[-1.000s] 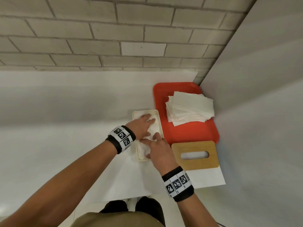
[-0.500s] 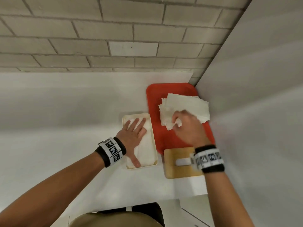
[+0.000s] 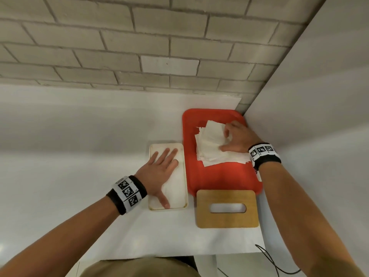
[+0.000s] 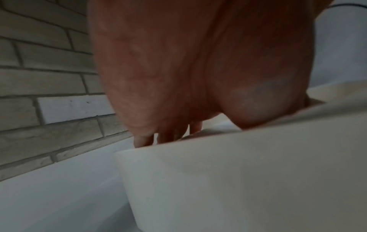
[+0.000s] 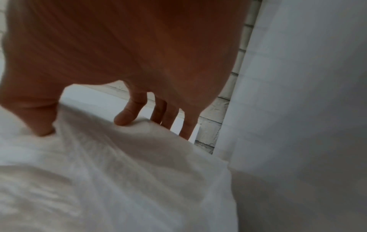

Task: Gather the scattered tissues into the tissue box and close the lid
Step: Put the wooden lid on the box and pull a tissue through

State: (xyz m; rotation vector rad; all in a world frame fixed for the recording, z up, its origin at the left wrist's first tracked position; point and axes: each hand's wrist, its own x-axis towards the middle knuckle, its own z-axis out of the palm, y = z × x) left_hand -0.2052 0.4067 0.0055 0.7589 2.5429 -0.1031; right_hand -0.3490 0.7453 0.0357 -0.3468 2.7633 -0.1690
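A cream tissue box (image 3: 186, 176) stands open on the white table with tissues lying in it. My left hand (image 3: 165, 172) lies flat on those tissues, fingers straight; in the left wrist view my left hand (image 4: 168, 135) reaches over the box wall (image 4: 238, 180). To the right of the box a loose stack of white tissues (image 3: 209, 144) sits on a red tray (image 3: 223, 176). My right hand (image 3: 225, 141) is on the stack's right side. In the right wrist view my right hand (image 5: 83, 124) bunches the top tissue (image 5: 119, 172) between bent thumb and forefinger. The wooden lid (image 3: 226, 216) with its slot lies flat in front of the tray.
A brick wall (image 3: 139, 47) runs along the back and a white panel (image 3: 319, 116) closes the right side, close to the tray. The table's front edge is near my body. A black cable (image 3: 269, 260) hangs off the front right.
My right hand left the box and moved right onto the tissue stack on the tray, then further over its right side. My left hand flattened and stays on the tissues in the box.
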